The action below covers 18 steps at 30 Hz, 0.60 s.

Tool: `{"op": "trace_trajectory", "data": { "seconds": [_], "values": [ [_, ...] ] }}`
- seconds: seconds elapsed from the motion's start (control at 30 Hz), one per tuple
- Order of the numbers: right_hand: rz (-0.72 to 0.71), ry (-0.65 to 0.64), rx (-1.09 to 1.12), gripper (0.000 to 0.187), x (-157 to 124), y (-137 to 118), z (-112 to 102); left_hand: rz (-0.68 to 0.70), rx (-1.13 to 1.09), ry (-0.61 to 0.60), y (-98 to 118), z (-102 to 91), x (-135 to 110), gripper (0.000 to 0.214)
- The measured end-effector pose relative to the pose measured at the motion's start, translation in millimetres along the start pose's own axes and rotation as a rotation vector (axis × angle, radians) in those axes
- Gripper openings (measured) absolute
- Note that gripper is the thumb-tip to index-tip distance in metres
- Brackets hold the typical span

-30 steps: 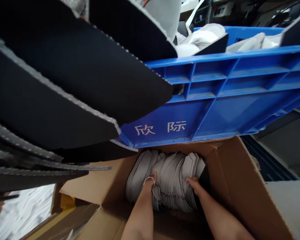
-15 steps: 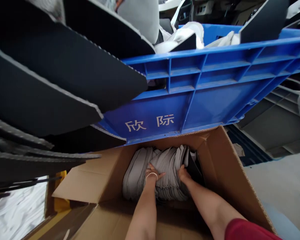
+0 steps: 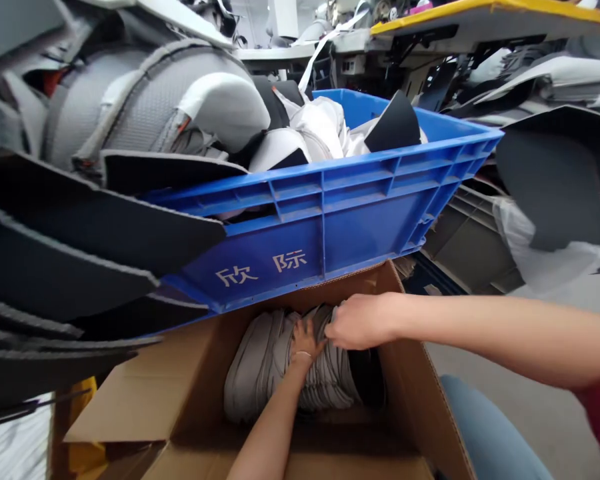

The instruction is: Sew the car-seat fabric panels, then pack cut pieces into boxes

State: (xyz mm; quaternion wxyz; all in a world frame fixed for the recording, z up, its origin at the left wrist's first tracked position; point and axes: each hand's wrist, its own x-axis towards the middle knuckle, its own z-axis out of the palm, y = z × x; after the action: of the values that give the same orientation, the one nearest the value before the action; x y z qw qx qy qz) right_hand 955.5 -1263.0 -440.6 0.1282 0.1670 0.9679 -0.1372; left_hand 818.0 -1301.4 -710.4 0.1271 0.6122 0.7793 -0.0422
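Hands sit higher than before: right hand [image 3: 360, 321] now comes from the side, fingers curled tight on grey cloth stack [image 3: 260, 363] in cardboard box [image 3: 405, 407]; left hand [image 3: 305, 337] rests open on it. Stack runs left to right

We get soft, even light from up top here, so the blue crate [image 3: 360, 220] looks bright while the inside of the cardboard box [image 3: 145, 393] sits in shadow, and the wide lens bends and slightly smears the edges.

left hand [image 3: 306, 339] + right hand [image 3: 361, 323] on grey fabric stack [image 3: 270, 363] | cardboard box [image 3: 145, 393] | blue crate [image 3: 330, 220] above
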Motion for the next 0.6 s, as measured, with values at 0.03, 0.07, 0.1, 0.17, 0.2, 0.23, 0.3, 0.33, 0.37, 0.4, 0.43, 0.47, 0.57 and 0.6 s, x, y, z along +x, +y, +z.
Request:
{"op": "trace_trajectory", "data": {
  "seconds": [0.03, 0.07, 0.1, 0.17, 0.2, 0.23, 0.3, 0.33, 0.37, 0.4, 0.43, 0.47, 0.57, 0.6],
  "values": [
    [-0.023, 0.049, -0.039, 0.019, -27, -1, -16, 0.104, 0.000, 0.013, 11, 4.0, -3, 0.073],
    [-0.004, 0.132, -0.045, 0.023, -56, 2, -27, 0.204, 0.004, 0.012, 21, 10.8, -5, 0.074],
    [0.039, 0.206, -0.021, 0.027, -85, 8, -30, 0.287, 0.015, -0.005, 29, 19.9, -7, 0.077],
    [0.208, 0.316, 0.112, 0.028, -135, 32, -11, 0.363, 0.050, -0.064, 41, 40.9, -8, 0.083],
    [0.302, 0.321, 0.204, 0.027, -155, 49, 11, 0.361, 0.070, -0.091, 44, 50.6, -8, 0.085],
    [0.382, 0.285, 0.300, 0.026, -170, 67, 40, 0.352, 0.089, -0.106, 47, 58.3, -8, 0.088],
    [0.556, 0.161, 0.414, 0.024, -186, 107, 111, 0.322, 0.120, -0.098, 51, 65.2, -7, 0.091],
    [0.645, 0.092, 0.426, 0.023, -188, 125, 150, 0.302, 0.133, -0.089, 54, 64.1, -7, 0.091],
    [0.743, 0.014, 0.444, 0.021, -187, 141, 187, 0.282, 0.147, -0.090, 56, 60.6, -8, 0.090],
    [0.847, -0.067, 0.475, 0.015, -183, 155, 221, 0.264, 0.161, -0.100, 59, 55.5, -9, 0.089],
    [0.900, -0.104, 0.495, 0.010, -177, 167, 250, 0.248, 0.175, -0.122, 61, 49.7, -11, 0.087],
    [0.935, -0.124, 0.510, 0.009, -169, 177, 276, 0.233, 0.188, -0.145, 63, 44.1, -13, 0.085],
    [1.034, -0.139, 0.521, 0.022, -137, 198, 324, 0.200, 0.215, -0.214, 62, 35.2, -18, 0.077],
    [1.066, -0.129, 0.510, 0.029, -125, 204, 334, 0.195, 0.217, -0.229, 61, 35.2, -19, 0.075]
  ]
}}
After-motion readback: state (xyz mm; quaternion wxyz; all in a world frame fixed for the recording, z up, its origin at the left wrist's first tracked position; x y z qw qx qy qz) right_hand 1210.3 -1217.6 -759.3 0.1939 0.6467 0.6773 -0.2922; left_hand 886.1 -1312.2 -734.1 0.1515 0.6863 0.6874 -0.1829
